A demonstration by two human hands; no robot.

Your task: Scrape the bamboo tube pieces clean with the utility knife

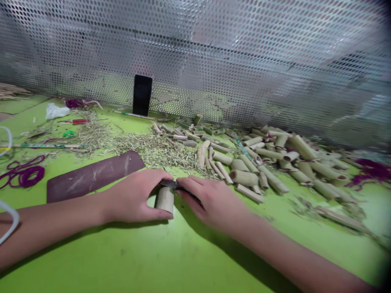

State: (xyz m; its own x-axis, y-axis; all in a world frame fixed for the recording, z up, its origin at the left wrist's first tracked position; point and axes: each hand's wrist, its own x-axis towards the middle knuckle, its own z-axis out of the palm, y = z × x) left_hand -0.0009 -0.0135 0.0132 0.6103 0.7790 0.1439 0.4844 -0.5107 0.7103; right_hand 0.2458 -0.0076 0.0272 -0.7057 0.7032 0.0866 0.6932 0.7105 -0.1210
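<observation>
A short pale bamboo piece (pixel 165 201) rests on the green table (pixel 146 252), held between the thumb and fingers of my left hand (pixel 142 197). My right hand (pixel 210 199) is wrapped round the dark handle of a small knife (pixel 169 184). The blade lies across the far end of the bamboo piece, close to my left fingertips. Just behind my left hand lies a dark brown strip of sandpaper (pixel 94 177).
Many cut bamboo pieces (pixel 244 178) lie heaped at the right, with shavings (pixel 155 148) behind my hands. A phone (pixel 142 95) leans on the perforated metal screen (pixel 195 53). Purple cord (pixel 32 176) and a red tool (pixel 81 121) are at the left.
</observation>
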